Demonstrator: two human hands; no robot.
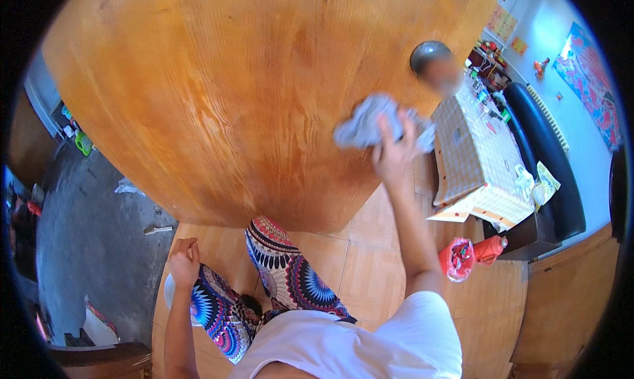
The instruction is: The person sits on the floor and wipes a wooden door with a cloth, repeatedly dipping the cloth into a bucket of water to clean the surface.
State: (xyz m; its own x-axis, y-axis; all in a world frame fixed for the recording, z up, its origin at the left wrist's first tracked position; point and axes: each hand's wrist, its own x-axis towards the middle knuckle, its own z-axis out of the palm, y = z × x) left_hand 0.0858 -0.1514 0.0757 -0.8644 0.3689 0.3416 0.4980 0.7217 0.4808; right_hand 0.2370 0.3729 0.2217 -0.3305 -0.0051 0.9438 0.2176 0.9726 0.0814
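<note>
A large wooden door [238, 95] with orange grain fills the upper view. My right hand [394, 155] is raised and presses a crumpled grey cloth [370, 124] against the door's right part, just below a round metal knob [429, 54]. My left hand [185, 260] hangs low by my left thigh, fingers loosely curled, holding nothing I can see. I wear a white top and bright patterned trousers [284, 273].
A table with a checked cloth [475, 154] stands to the right, with a dark bench [548, 154] behind it. A red bag and bottle [469, 253] lie on the tiled floor [356, 260]. Grey concrete floor [92, 233] shows at left.
</note>
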